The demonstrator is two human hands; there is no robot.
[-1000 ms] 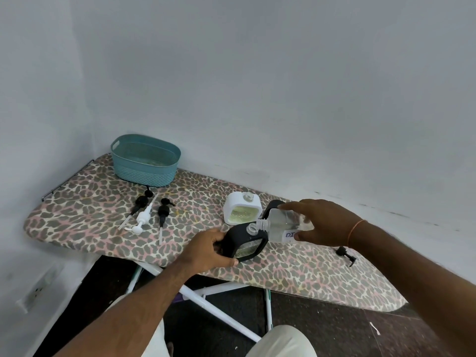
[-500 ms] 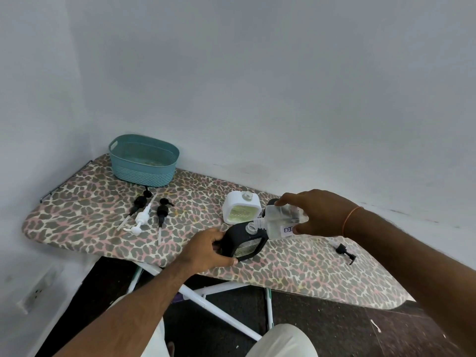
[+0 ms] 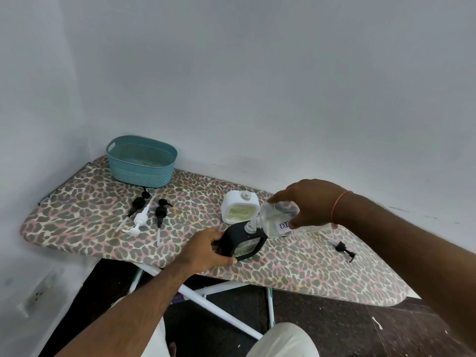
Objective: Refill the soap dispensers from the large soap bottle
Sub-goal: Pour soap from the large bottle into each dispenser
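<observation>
My right hand (image 3: 310, 203) grips the large clear soap bottle (image 3: 277, 219), which bears a white label and is tipped on its side with its neck over the open mouth of the black soap dispenser (image 3: 242, 244). My left hand (image 3: 207, 249) holds that black dispenser by its left side near the front edge of the ironing board (image 3: 85, 217). Just behind it a white soap dispenser (image 3: 239, 207) stands open, with greenish soap showing through its window.
A teal basket (image 3: 141, 161) sits at the board's back left. Three pump tops, two black (image 3: 137, 203) (image 3: 161, 212) and one white (image 3: 139, 220), lie in front of it. Another black pump (image 3: 345, 248) lies at the right. Walls close in behind and left.
My right hand has lifted the clear bottle's back end a little, tilting it more steeply into the black dispenser. My left hand stays on the dispenser.
</observation>
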